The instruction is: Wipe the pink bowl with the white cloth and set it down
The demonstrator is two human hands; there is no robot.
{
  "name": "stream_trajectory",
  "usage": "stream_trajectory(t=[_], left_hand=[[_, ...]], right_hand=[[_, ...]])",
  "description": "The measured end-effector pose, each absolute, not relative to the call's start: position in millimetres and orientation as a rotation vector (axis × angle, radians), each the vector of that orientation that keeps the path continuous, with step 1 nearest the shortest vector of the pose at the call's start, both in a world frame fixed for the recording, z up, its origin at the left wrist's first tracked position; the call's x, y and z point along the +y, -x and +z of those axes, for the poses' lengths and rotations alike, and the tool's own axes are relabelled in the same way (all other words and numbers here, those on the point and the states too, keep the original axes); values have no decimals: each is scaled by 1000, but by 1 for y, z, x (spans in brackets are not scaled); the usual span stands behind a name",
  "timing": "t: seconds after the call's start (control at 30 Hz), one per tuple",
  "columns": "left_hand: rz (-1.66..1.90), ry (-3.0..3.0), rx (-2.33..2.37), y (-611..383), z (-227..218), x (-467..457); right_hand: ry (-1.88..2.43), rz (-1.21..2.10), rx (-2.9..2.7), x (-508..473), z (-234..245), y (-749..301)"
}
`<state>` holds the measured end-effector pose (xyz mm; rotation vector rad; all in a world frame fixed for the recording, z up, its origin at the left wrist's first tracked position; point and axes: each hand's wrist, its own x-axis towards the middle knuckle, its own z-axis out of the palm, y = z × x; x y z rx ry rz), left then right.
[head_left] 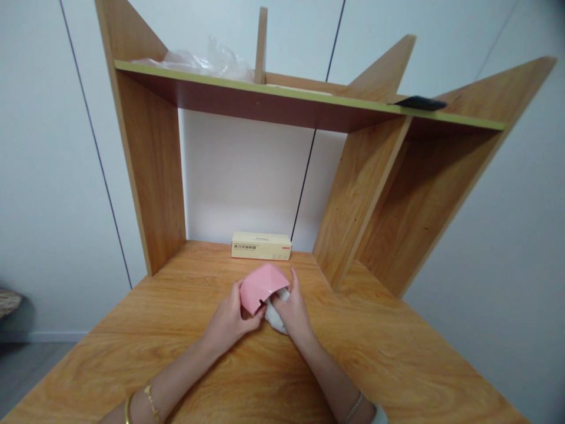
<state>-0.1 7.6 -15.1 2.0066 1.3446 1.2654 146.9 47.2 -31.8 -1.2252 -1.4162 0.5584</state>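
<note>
My left hand [233,313] grips a pink, faceted, hollow container [261,284] by its left side and lower edge. The container is tilted, and a small dark notch shows in its rim. A soft, crumpled white cloth [276,318] hangs from the rim's right side. My right hand [289,305] presses this cloth at the opening with bent fingers, its index finger pointing up beside the container. Some of the right fingertips are hidden in the cloth, and the container's inside is out of sight.
Behind the hands, a long cream box [261,246] with printed text lies at the back of the wooden desk [176,341]. Wooden uprights and a shelf [265,97] rise over the desk. The shelf carries clear plastic wrapping [212,62] and a flat dark object [421,104].
</note>
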Motion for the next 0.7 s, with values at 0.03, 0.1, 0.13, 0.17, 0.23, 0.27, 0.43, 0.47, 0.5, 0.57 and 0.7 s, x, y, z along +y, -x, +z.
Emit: stream_trajectory(t=[0.03,0.1,0.13,0.17,0.23,0.27,0.43,0.47,0.5,0.57,0.7], left_hand=[[1237,-2027,1383,1,-13,7],[1178,-2058,1448,1,-10,6],[1147,-2064,1478,1,-8,5],[1115,-2064,1512,0,-6,5],[1052,-2059,1591,-2,-4,3],[1024,-2057,1634,-4,-3,3],[935,-2030,1727,-8,4,-1],[920,-2025,1715,-8,6,-2],[909,-2021,1699,-8,8,-3],[887,-2008,1689,-8,10,-5],[856,-2065,1687,-8,9,-7]], right_hand=[[1261,555,-1410,46,-31,-148],[1321,577,-1397,44,-27,-150],[1349,565,-1394,43,-25,-151],[1375,544,-1394,42,-24,-152],[1431,496,-1403,41,-20,-154],[1462,468,-1417,40,-19,-155],[1602,212,-1578,38,-15,-160],[1622,150,-1612,38,-15,-161],[1638,102,-1644,38,-16,-161],[1663,54,-1690,38,-17,-162],[1728,100,-1724,41,-21,-163]])
